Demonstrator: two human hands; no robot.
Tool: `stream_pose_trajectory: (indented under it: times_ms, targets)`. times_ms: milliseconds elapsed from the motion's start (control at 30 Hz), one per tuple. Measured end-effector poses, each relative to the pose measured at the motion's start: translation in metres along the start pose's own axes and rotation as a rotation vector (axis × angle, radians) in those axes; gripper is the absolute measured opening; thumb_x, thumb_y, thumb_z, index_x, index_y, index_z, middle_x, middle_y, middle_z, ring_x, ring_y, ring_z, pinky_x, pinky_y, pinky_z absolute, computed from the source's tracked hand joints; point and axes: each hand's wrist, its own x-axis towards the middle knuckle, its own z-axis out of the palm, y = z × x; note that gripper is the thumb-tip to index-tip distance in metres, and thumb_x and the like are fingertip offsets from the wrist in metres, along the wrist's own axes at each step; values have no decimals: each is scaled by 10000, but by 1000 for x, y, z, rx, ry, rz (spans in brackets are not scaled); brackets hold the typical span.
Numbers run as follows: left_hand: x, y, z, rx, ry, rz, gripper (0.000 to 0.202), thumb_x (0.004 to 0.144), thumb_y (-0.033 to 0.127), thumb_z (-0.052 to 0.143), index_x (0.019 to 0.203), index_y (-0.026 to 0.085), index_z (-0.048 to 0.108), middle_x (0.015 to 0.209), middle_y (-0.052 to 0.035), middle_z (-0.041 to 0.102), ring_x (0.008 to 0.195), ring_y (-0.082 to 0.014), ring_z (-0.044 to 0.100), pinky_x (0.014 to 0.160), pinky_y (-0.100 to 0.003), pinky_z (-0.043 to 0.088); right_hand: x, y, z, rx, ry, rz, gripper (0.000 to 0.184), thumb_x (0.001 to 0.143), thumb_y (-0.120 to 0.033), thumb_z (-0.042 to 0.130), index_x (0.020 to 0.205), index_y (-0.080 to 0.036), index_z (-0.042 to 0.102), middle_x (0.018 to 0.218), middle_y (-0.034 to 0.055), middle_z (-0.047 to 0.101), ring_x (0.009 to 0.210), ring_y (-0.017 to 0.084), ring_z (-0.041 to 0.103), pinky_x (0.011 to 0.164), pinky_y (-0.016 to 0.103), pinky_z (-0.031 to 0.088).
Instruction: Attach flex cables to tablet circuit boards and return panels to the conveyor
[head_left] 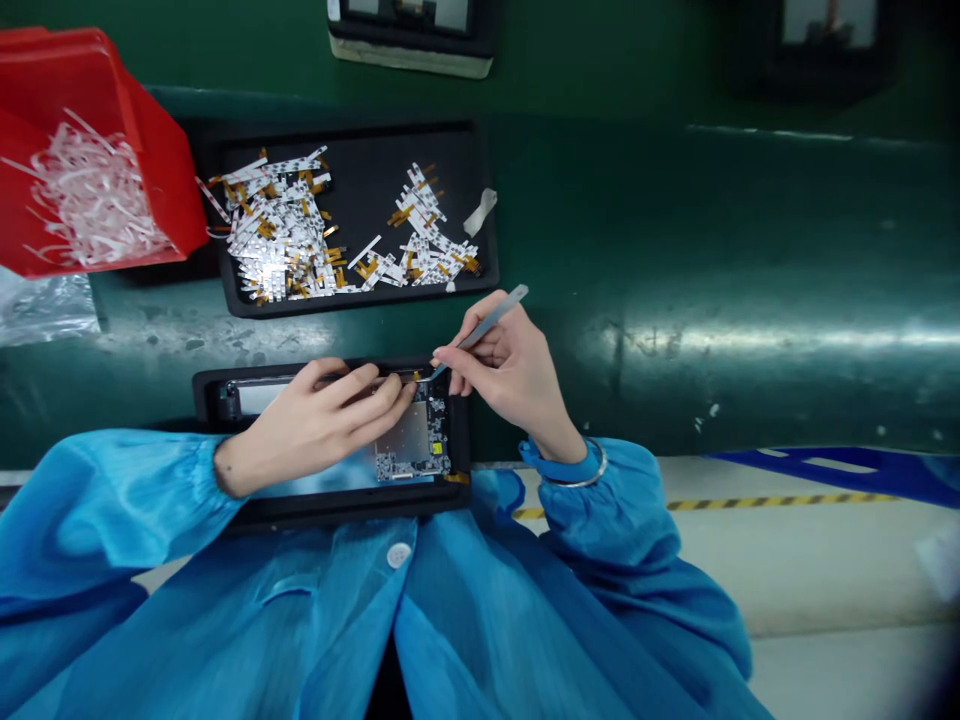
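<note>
On the green bench [675,300], left hand [315,430] curls, right hand [510,370] pinches tweezers [487,322].

Your metal tweezers [487,325] look smooth with a dull finish. Your blue smock [225,610] is thin, shiny cloth. The red bin [169,170] is glossy plastic, the black tray [367,170] is matt, and the green bench [750,250] is smooth and glossy.

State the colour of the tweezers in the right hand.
The tweezers are silvery grey, seen best in the head view.
</note>
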Motion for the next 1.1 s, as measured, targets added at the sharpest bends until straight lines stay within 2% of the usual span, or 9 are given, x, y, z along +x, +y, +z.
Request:
stream_pose_trajectory:
  times_ms: [200, 333, 600, 667, 733, 800, 900, 1000, 1100]
  targets:
    - [1, -2, 1, -4, 2, 13, 339, 1032, 118, 393, 1266, 178, 630, 1287, -10, 695, 1128, -187, 623, 827, -356, 444, -2, -1, 2, -23, 13, -8, 397, 771, -427, 807, 842, -262, 453, 626, -85, 639, 458, 122, 636, 418, 247, 513]
    - [0, -2, 3, -61, 5, -2, 354, 1041, 111, 363, 1286, 164, 613, 1397, -23, 624, 1250, -199, 590, 852, -357, 438, -14, -8, -1, -4, 108, -83, 335, 819, -399, 772, 854, -257, 470, 678, -60, 666, 492, 127, 657, 456, 269, 547]
    - [6, 11, -2, 108, -46, 49, 397, 1014, 60, 340, 1331, 128, 570, 1417, -74, 605, 1288, -189, 573, 857, -349, 459, -64, -8, -21, -75, 307, -65, 200, 879, -279, 725, 872, -256, 527, 721, -29, 700, 563, 150, 680, 527, 306, 578]
    - [8, 14, -4, 115, -53, 56, 400, 1010, 52, 340, 1347, 107, 548, 1402, -98, 614, 1289, -192, 571, 865, -355, 456, -80, -4, -23, -89, 351, -72, 150, 939, -300, 650, 833, -245, 560, 698, -15, 686, 607, 152, 684, 568, 306, 573]
    - [7, 14, -4, 83, -59, 52, 401, 1010, 50, 333, 1356, 95, 532, 1407, -113, 608, 1306, -202, 560, 880, -367, 446, -96, 0, -23, -93, 338, -69, 260, 1006, -328, 530, 770, -228, 575, 679, 5, 662, 607, 145, 660, 555, 293, 541]
    - [3, 11, -4, 4, -84, 24, 414, 1012, 51, 317, 1376, 94, 509, 1451, -111, 567, 1344, -216, 529, 906, -385, 432, -112, 4, -20, -147, 256, -34, 332, 1036, -324, 446, 761, -212, 593, 672, 8, 635, 518, 116, 585, 496, 274, 484]
    - [-6, 3, 0, -190, -117, -77, 450, 1018, 65, 320, 1452, 126, 423, 1487, -95, 533, 1398, -222, 477, 964, -397, 398, -130, 11, -8, -388, 173, -7, 219, 991, -292, 526, 820, -206, 631, 710, 12, 624, 530, 114, 565, 497, 264, 470]
    - [-14, -2, 4, -358, -53, -231, 438, 1029, 103, 365, 1458, 186, 403, 1397, -88, 619, 1372, -206, 510, 987, -377, 374, -139, 22, 10, -504, 250, -58, 87, 887, -276, 688, 851, -217, 635, 784, 19, 638, 567, 122, 566, 491, 256, 486]
    - [-14, 0, 7, -379, -4, -223, 441, 1026, 109, 391, 1458, 192, 397, 1363, -88, 643, 1362, -204, 522, 988, -378, 367, -140, 32, 25, -479, 350, -125, 89, 851, -242, 727, 858, -223, 640, 813, 27, 649, 558, 125, 559, 469, 261, 493]
